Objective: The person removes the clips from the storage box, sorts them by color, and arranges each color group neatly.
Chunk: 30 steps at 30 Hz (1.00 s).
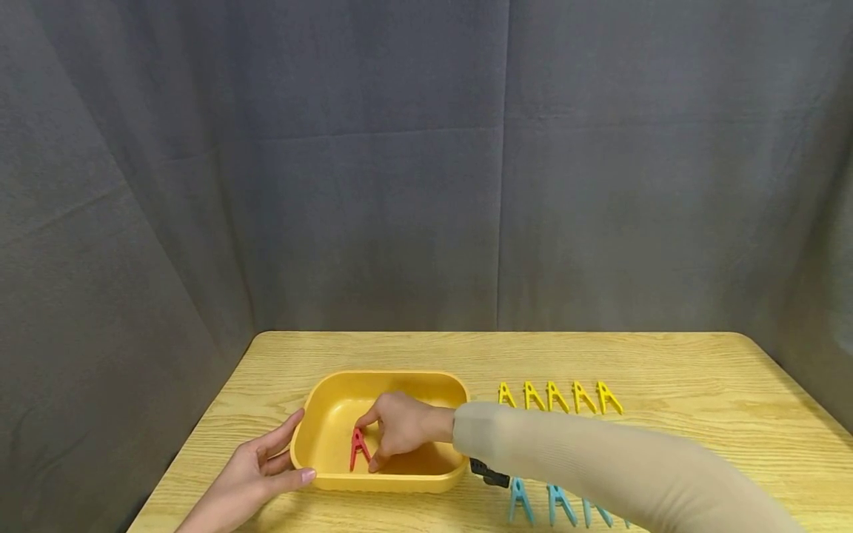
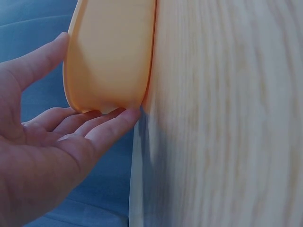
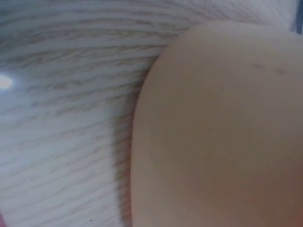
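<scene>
A yellow plastic tub [image 1: 333, 400] sits near the table's front left. My right hand [image 1: 370, 443] reaches into it, thumb and fingers pinching a red clothespin [image 1: 358, 448] that stands on the tub floor. My left hand [image 1: 288, 453] lies against the tub's left end with straight fingers, its thumb on the near rim. In the left wrist view the fingertips [image 2: 124, 116] touch the tub's outer wall [image 2: 111, 56]. The right wrist view shows only blurred wood grain [image 3: 61, 118] and a rounded pale orange surface [image 3: 218, 132]; the hand is not seen there.
A row of several yellow clothespins [image 1: 558, 397] lies right of the tub. Blue clothespins [image 1: 521, 502] lie at the front edge, partly hidden by my beige sleeve [image 1: 600, 459]. The wooden table [image 1: 700, 385] is backed by a grey curtain [image 1: 426, 163].
</scene>
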Available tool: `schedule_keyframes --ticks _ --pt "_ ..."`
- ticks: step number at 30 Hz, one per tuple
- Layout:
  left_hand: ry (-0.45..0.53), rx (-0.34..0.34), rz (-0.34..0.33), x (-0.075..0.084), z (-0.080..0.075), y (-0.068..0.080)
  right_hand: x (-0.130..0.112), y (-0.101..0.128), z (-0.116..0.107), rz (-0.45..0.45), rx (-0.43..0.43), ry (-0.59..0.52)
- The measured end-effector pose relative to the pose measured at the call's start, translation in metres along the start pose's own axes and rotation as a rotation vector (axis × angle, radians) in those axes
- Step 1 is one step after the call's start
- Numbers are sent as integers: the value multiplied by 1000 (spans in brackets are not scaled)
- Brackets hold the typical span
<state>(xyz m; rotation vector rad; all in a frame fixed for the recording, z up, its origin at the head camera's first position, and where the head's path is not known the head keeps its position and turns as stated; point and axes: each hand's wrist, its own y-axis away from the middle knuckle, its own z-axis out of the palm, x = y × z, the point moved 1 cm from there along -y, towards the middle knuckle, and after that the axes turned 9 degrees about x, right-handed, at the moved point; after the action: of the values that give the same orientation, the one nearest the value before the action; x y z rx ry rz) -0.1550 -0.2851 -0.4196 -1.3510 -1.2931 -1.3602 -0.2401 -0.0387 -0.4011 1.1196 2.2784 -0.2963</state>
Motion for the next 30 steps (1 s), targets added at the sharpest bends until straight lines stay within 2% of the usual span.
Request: schedule_keyframes --ticks 7,17,22,30 --pt "-10 5 5 1 1 -1 4 2 -3 -3 24 -107" --pt "-10 8 5 0 -1 -3 4 10 -18 59 54 -164" --pt "-15 15 -17 -2 -2 -3 2 17 -28 13 63 -166" --pt "-24 22 -13 -4 -1 -1 1 38 -49 -61 90 -192"
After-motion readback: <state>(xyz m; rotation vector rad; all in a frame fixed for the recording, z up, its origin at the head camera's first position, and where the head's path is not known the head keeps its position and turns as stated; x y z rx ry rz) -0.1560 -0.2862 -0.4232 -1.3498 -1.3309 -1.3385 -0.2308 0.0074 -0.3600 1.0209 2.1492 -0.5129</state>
